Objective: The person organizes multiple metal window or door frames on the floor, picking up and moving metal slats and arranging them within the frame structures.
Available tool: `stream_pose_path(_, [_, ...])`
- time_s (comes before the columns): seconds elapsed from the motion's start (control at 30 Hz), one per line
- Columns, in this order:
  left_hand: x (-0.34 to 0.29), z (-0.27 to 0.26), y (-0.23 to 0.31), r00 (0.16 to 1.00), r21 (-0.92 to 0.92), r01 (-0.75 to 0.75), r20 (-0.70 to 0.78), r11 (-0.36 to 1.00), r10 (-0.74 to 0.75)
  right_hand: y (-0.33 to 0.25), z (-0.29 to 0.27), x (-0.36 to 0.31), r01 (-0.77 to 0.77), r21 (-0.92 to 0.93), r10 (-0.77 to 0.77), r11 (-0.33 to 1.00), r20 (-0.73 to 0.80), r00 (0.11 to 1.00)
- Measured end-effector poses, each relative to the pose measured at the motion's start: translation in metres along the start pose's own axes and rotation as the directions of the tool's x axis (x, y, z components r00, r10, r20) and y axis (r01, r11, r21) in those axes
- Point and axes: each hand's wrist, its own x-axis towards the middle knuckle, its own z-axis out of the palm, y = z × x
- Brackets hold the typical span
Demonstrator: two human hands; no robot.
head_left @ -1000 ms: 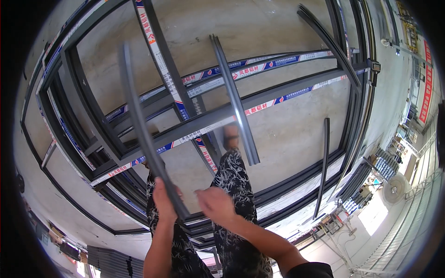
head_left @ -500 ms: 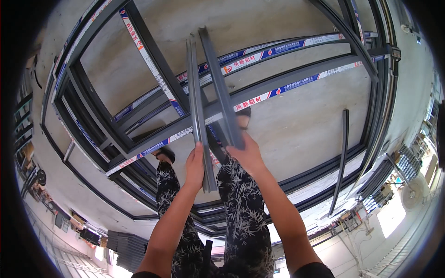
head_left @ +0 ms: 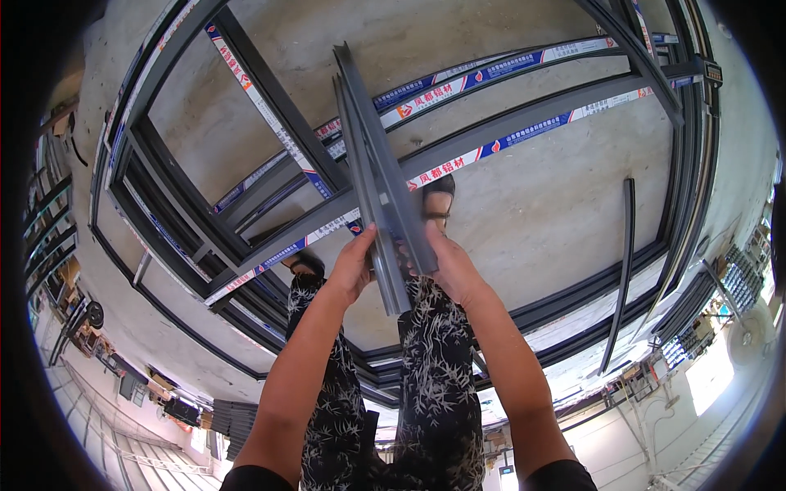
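Two long grey metal profiles are held up in front of my legs, side by side and nearly touching, pointing away from me. My left hand (head_left: 355, 266) is closed round the near part of the left, channelled profile (head_left: 386, 278). On the other side my right hand (head_left: 452, 266) grips the near end of the right, flatter profile (head_left: 385, 155), thumb along its edge. Both profiles cross above a dark grey frame bar (head_left: 524, 123) with a printed blue, white and red film strip. Some of my fingers are hidden behind the profiles.
Large dark grey frames (head_left: 176, 184) lie stacked on the concrete floor (head_left: 540, 213) around my feet. One loose dark bar (head_left: 620, 278) leans across the frames at the right. A round fan (head_left: 749, 334) stands at the far right edge, near racks of profiles.
The two profiles have come closer together, their far ends now nearly meeting. My left hand has moved up and right with its profile; the view has shifted slightly.
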Motion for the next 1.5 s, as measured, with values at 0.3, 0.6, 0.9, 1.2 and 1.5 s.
stream_pose_path(0.3, [0.000, 0.000, -0.004, 0.997, -0.036, -0.001, 0.079, 0.999, 0.004, -0.013, -0.001, -0.001, 0.057, -0.035, -0.055, 0.998, 0.040, 0.998])
stream_pose_path(0.6, [-0.004, -0.047, -0.025, 0.995, -0.184, -0.038, 0.086, 0.982, 0.054, -0.019, -0.046, 0.015, 0.075, -0.414, -0.140, 0.907, -0.129, 0.982])
stream_pose_path(0.9, [-0.026, -0.132, -0.123, 0.982, -0.122, -0.064, -0.187, 0.990, 0.040, -0.275, -0.199, -0.044, -0.324, -0.883, -0.888, -0.339, 0.187, 0.421])
stream_pose_path(1.2, [-0.068, -0.113, -0.218, 0.891, 0.176, 0.012, -0.449, 0.984, 0.069, -0.456, -0.271, -0.043, -0.573, -0.801, -0.910, -0.171, -0.094, 0.403])
stream_pose_path(1.5, [-0.139, -0.018, -0.163, 0.974, 0.040, 0.144, -0.183, 0.989, -0.134, -0.294, -0.167, -0.018, 0.165, -0.397, -0.256, 0.903, -0.188, 0.948])
